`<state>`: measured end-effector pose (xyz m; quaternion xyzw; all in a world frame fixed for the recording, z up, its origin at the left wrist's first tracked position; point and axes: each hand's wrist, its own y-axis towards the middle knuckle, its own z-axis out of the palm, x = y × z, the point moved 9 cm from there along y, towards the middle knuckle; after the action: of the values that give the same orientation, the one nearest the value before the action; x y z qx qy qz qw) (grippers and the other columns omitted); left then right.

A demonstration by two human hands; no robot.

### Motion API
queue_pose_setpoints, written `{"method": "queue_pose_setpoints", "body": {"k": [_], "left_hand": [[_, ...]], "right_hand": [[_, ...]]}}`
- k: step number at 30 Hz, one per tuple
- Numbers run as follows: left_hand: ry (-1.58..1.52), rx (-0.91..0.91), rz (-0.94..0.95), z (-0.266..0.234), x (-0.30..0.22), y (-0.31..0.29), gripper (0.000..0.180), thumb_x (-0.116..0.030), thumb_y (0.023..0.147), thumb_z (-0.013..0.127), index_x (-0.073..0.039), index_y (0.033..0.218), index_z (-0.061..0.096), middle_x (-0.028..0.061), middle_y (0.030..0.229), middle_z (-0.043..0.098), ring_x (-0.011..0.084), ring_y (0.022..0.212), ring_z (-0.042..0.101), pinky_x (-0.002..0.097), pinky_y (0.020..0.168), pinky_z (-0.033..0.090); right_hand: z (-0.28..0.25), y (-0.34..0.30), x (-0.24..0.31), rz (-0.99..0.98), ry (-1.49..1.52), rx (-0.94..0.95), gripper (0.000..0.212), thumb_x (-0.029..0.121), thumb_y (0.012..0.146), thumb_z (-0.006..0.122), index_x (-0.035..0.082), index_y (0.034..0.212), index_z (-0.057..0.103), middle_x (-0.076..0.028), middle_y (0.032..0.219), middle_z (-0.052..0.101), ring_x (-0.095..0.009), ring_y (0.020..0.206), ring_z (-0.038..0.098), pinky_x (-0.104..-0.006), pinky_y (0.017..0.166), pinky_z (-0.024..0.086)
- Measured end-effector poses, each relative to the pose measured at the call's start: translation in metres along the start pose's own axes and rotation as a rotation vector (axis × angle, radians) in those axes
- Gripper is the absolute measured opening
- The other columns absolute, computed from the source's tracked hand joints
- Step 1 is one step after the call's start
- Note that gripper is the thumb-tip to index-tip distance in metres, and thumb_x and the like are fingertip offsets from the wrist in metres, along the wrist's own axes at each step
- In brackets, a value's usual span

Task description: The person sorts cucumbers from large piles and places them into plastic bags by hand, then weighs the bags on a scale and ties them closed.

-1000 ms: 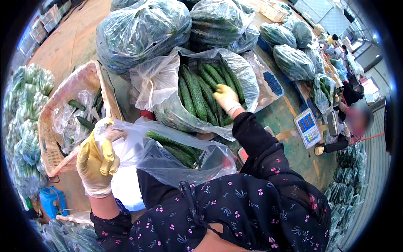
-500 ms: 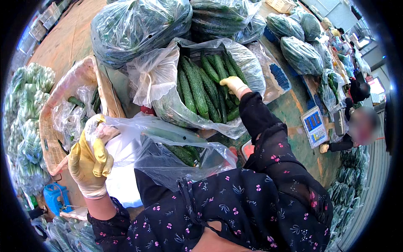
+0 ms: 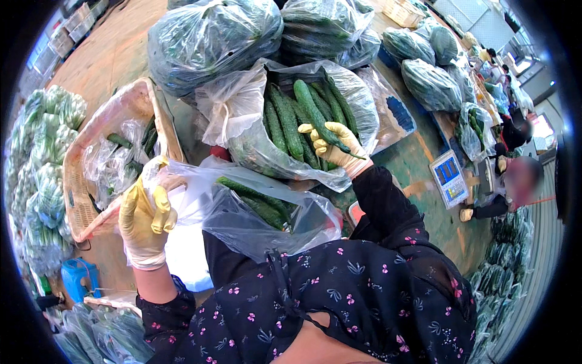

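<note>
In a yellow-white glove, my right hand [image 3: 341, 145] is closed around a dark green cucumber [image 3: 310, 104], lifted above the other cucumbers [image 3: 282, 121] in a large open plastic sack [image 3: 233, 115]. The held cucumber slants, its thin end toward my wrist. My gloved left hand [image 3: 145, 212] pinches the rim of a smaller clear plastic bag [image 3: 242, 236] at the left. That bag lies over my lap with its mouth spread, and a few cucumbers [image 3: 260, 206] are inside it. Part of the left fingers is hidden by the glove's folds.
Full sacks [image 3: 212, 45] stand behind the open one. A tan basket [image 3: 76, 194] with plastic scraps and some cucumbers is at left. A digital scale [image 3: 449, 176] and another person's hand [image 3: 466, 215] are at right. A blue stool [image 3: 79, 279] sits lower left.
My right hand has lifted one cucumber out of the pile and drawn it nearer to me. My left hand keeps hold of the bag, having shifted slightly right in the picture.
</note>
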<state>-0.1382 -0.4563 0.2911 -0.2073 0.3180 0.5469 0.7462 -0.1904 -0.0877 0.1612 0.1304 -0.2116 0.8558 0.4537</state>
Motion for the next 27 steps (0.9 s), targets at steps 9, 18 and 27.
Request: {"method": "queue_pose_setpoints", "body": {"k": [9, 18, 27], "left_hand": [[-0.033, -0.078, 0.007, -0.046, 0.002, -0.040, 0.054, -0.032, 0.100, 0.047, 0.005, 0.138, 0.039, 0.0140, 0.086, 0.065, 0.0104, 0.046, 0.046, 0.0265, 0.048, 0.041], [-0.096, -0.141, -0.007, -0.075, 0.001, -0.061, 0.055, -0.034, 0.098, 0.051, 0.001, 0.139, 0.040, 0.0135, 0.097, 0.068, 0.0121, 0.056, 0.054, 0.0307, 0.061, 0.050], [0.010, -0.259, 0.047, -0.081, 0.022, -0.060, 0.036, -0.028, 0.095, 0.062, -0.007, 0.124, 0.057, 0.0048, 0.110, 0.064, 0.0172, 0.098, 0.063, 0.0308, 0.079, 0.051]], "right_hand": [[0.089, 0.018, -0.051, 0.020, -0.336, 0.106, 0.057, 0.027, 0.095, 0.058, -0.011, 0.134, 0.043, -0.004, 0.092, 0.062, -0.010, 0.072, 0.055, -0.0250, 0.065, 0.047], [0.176, 0.034, -0.129, 0.228, -0.800, 0.203, 0.049, 0.031, 0.087, 0.068, -0.003, 0.120, 0.060, 0.002, 0.085, 0.061, -0.006, 0.068, 0.055, -0.0199, 0.061, 0.045], [0.209, 0.029, -0.181, 0.254, -1.469, 0.341, 0.044, 0.018, 0.082, 0.068, -0.003, 0.119, 0.058, -0.003, 0.097, 0.062, -0.010, 0.087, 0.055, -0.0252, 0.079, 0.045]]}}
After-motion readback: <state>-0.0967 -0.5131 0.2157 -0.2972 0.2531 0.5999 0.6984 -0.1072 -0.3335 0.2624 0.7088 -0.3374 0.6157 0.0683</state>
